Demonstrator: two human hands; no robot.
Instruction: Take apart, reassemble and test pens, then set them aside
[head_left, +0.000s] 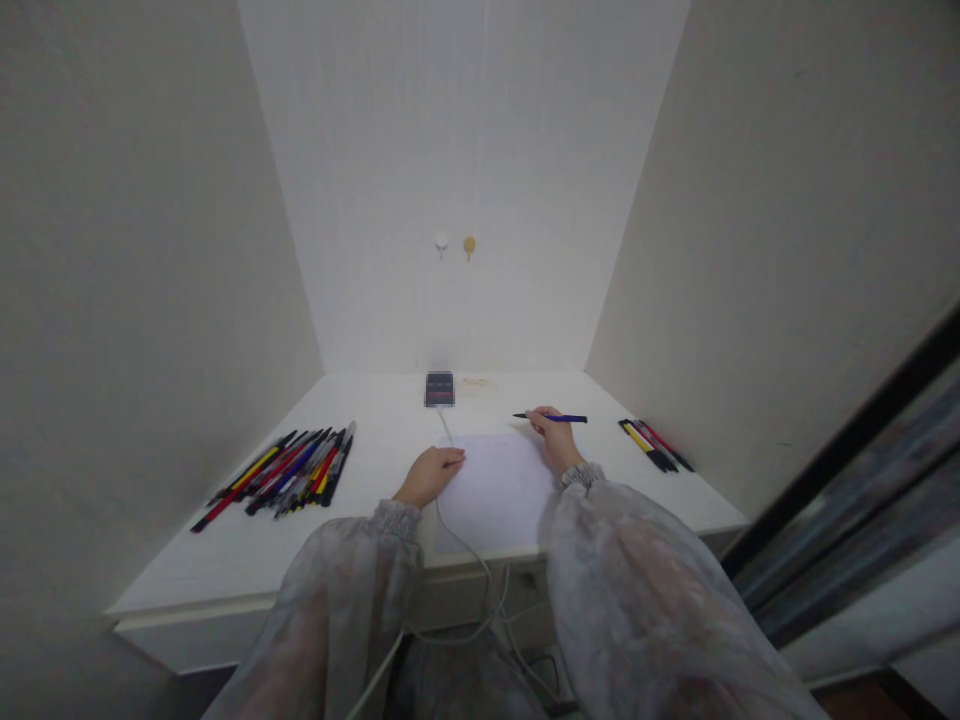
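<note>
In my right hand (pixel 553 438) is a blue pen (pixel 574 419), held nearly level above the table with its dark end pointing left. My left hand (pixel 431 475) has its fingers curled together at the left edge of a white sheet of paper (pixel 495 490), gripping or pressing that edge. The sheet lies flat at the front of the table, and faint marks run along its top; they are too small to read. My right forearm covers part of the sheet's right side.
A large heap of pens and markers (pixel 292 470) lies on the left. Several more pens (pixel 656 445) lie by the right wall. A dark device (pixel 439 389) stands at the back, its white cable (pixel 469 545) running past my left hand over the front edge. Two hooks (pixel 469 245) hang on the back wall.
</note>
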